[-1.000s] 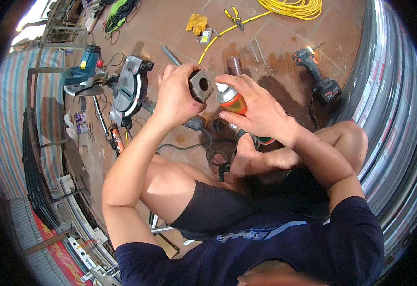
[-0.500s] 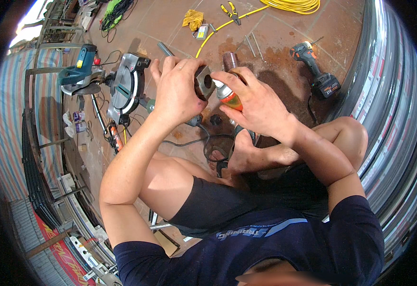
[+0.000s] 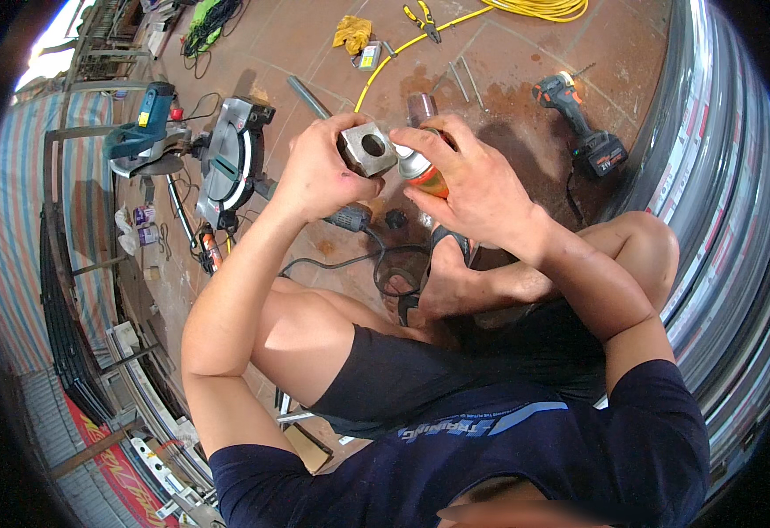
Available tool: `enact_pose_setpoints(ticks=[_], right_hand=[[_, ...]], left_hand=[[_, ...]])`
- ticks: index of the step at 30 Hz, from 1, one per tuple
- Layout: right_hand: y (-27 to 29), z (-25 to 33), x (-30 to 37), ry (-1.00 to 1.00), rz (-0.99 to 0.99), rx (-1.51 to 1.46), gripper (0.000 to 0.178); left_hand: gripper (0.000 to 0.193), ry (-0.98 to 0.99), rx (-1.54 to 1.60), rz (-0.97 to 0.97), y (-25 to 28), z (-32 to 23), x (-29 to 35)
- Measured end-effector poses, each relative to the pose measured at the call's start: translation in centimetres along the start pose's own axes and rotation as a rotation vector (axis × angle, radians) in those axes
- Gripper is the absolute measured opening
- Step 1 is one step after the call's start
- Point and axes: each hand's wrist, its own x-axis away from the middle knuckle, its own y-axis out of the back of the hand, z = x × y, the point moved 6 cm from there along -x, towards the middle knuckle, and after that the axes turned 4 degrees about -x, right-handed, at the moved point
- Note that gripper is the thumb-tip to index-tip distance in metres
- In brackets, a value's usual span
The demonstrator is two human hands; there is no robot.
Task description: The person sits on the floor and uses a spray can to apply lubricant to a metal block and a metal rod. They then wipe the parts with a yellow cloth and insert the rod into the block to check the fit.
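My left hand (image 3: 315, 172) is closed around a squared metal block (image 3: 376, 164). A round hole in the block's upper face shows to me. In my right hand (image 3: 486, 180) is a small spray can (image 3: 427, 182) with an orange and green body and a silver top. My right index finger lies over its white nozzle, which points at the block from close by. Just beyond the can, a brown cylinder (image 3: 420, 106) stands on the floor. Under my left hand lies a corded power tool (image 3: 348, 217), partly hidden by that hand.
A cordless drill (image 3: 579, 128) lies at the right, near stacked metal lengths (image 3: 719, 255). To the left is a mitre saw (image 3: 231, 158). Farther off are pliers (image 3: 424, 24), a yellow hose (image 3: 539, 8), a yellow cloth item (image 3: 352, 33) and thin rods (image 3: 461, 82). A black cable (image 3: 332, 264) loops near my feet.
My left hand has turned the block, so its holed face now tilts up toward me, and has shifted slightly left. The right hand with the spray can has barely moved.
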Motion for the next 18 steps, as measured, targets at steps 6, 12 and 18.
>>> enact_pose_setpoints(ticks=[6, 12, 18], right_hand=[[-0.1, -0.3, 0.0, -0.087, 0.058, -0.094, 0.077], [-0.2, -0.1, -0.2, -0.082, 0.024, -0.196, 0.080], [0.0, 0.6, -0.1, -0.064, -0.004, -0.177, 0.075]], left_hand=[[0.070, -0.020, 0.026, -0.013, -0.4, 0.6, -0.2], [0.076, -0.167, -0.257, -0.222, -0.1, -0.3, -0.1], [0.076, -0.297, -0.323, -0.321, -0.5, -2.0, 0.6]])
